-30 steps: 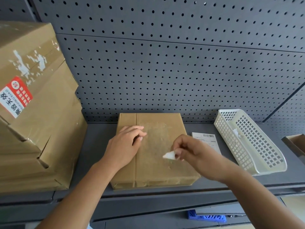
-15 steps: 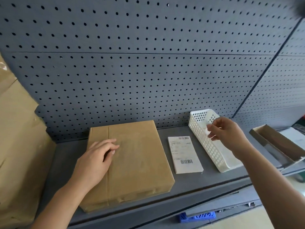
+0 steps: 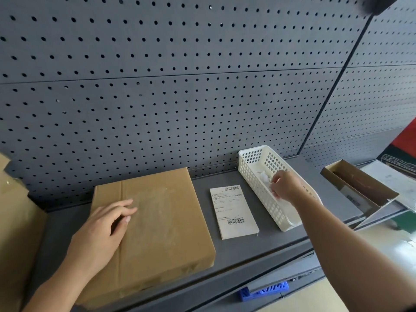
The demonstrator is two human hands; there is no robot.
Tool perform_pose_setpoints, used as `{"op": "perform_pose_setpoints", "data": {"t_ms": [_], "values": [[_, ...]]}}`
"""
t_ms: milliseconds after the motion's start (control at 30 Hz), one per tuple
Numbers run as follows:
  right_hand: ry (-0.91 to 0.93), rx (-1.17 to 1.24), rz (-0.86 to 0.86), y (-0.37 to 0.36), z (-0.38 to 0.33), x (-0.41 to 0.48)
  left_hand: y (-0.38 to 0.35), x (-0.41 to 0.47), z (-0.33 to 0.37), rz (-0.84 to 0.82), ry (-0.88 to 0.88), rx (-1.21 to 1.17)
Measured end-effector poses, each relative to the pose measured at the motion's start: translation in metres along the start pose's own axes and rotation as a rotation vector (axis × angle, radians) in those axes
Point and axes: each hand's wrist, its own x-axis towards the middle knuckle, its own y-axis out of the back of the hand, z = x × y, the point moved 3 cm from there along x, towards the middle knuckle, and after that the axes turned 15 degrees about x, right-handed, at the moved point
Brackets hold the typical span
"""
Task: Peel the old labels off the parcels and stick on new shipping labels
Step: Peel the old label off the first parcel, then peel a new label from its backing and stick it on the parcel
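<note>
A flat brown parcel (image 3: 162,226) lies on the grey shelf, its top showing faint glue residue where a label was. My left hand (image 3: 101,233) rests flat on the parcel's left half with its fingers straight. A new white shipping label (image 3: 234,212) with barcodes lies on the shelf just right of the parcel. My right hand (image 3: 286,188) reaches down into the white plastic basket (image 3: 270,208), and its bunched fingertips pinch a crumpled white label scrap (image 3: 263,176) close to the basket floor.
A big cardboard box (image 3: 13,221) stands at the left edge. An open, shallow brown carton (image 3: 358,188) sits to the right of the basket. A grey pegboard wall (image 3: 202,97) closes off the back of the shelf. Below the shelf's front edge lies a blue plastic item (image 3: 263,289).
My right hand carried the peeled scrap from above the parcel rightward and lowered it into the basket. The left hand stayed on the parcel. The view swung to the right.
</note>
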Motion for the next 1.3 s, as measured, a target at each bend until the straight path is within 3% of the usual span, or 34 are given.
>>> {"op": "perform_pose_setpoints", "data": {"t_ms": [500, 700, 800, 900, 1067, 1300], "values": [[0.107, -0.283, 0.026, -0.009, 0.000, 0.005, 0.000, 0.001, 0.001, -0.004, 0.010, -0.006], [0.229, -0.143, 0.153, 0.008, -0.027, -0.019, 0.000, 0.001, 0.002, 0.002, 0.005, -0.012], [0.450, -0.055, 0.185, 0.007, -0.047, -0.043, 0.000, 0.001, 0.002, 0.007, 0.007, -0.014], [0.699, 0.021, 0.066, -0.015, -0.060, -0.082, 0.001, 0.001, 0.002, 0.011, 0.014, -0.021], [0.665, -0.242, -0.328, -0.064, -0.044, -0.124, 0.003, -0.001, 0.004, 0.010, 0.010, -0.004], [0.547, -0.375, -0.295, -0.090, -0.022, -0.140, 0.007, -0.004, 0.006, 0.032, -0.038, 0.039]]}}
